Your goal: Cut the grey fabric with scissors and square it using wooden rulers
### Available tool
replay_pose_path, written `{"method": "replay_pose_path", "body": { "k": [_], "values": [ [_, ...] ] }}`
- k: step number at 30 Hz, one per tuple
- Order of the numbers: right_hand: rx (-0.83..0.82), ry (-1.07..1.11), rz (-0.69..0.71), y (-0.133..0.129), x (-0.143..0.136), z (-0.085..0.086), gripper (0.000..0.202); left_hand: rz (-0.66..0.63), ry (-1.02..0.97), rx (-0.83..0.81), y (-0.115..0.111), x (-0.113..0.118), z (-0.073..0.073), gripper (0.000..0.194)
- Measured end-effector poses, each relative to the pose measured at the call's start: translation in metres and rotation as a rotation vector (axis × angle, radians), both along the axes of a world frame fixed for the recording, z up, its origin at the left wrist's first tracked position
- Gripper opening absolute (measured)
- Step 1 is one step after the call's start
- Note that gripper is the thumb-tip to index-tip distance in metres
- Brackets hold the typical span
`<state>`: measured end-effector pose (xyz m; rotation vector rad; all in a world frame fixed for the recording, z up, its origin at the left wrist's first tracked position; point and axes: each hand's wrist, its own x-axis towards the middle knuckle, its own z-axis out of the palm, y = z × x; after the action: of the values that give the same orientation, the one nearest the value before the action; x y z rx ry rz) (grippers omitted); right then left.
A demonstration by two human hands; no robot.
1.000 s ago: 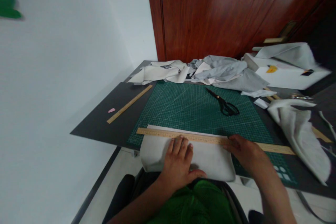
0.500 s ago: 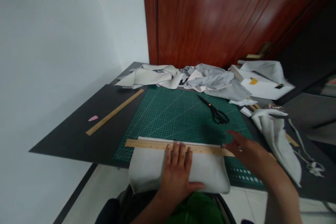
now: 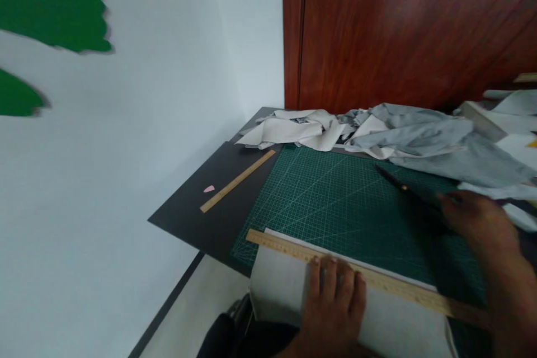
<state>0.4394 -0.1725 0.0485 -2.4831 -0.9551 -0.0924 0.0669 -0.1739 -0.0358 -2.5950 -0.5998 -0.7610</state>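
Observation:
My left hand lies flat with fingers stretched over a wooden ruler, pressing on it and on the pale grey fabric beneath. The ruler runs along the fabric's far edge, and the fabric hangs over the table's front edge. Over the right side of the green cutting mat, my right hand has its fingers closed at the handles of black scissors. Motion blur and shadow partly hide the handles. The blades point to the far left.
On the dark tabletop at left lie a second wooden ruler and a small pink piece. White and grey fabric scraps are heaped along the back by the brown door. A white box stands far right.
My right hand has moved from the ruler's right end forward and right to the scissors, closing at their handles. My left hand stays on the ruler. The camera view has turned left.

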Motion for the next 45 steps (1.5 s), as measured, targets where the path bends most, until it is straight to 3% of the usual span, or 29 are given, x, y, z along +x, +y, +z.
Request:
{"method": "replay_pose_path", "body": {
  "k": [3, 7, 11, 19, 26, 35, 45],
  "values": [
    [0.035, 0.016, 0.034, 0.004, 0.002, -0.008, 0.04, 0.027, -0.011, 0.038, -0.002, 0.0, 0.001, 0.046],
    [-0.028, 0.134, 0.006, 0.013, -0.003, 0.0, 0.037, -0.041, 0.115, -0.133, -0.005, -0.005, 0.015, 0.074],
    [-0.071, 0.112, 0.015, 0.015, -0.002, -0.001, 0.046, -0.061, 0.119, -0.226, -0.002, -0.005, 0.022, 0.075],
    [-0.14, 0.084, 0.082, 0.02, 0.01, -0.014, 0.05, -0.07, 0.132, -0.315, -0.001, -0.002, 0.021, 0.079],
    [-0.145, 0.021, 0.108, 0.021, 0.024, -0.026, 0.068, -0.092, 0.102, -0.358, 0.002, -0.001, 0.017, 0.079],
    [-0.198, 0.076, 0.155, 0.023, 0.028, -0.02, 0.061, -0.077, 0.032, -0.328, 0.0, 0.002, 0.019, 0.061],
    [-0.214, 0.16, 0.119, 0.025, 0.032, -0.015, 0.075, -0.075, 0.034, -0.344, 0.0, 0.003, 0.02, 0.062]
  ]
}}
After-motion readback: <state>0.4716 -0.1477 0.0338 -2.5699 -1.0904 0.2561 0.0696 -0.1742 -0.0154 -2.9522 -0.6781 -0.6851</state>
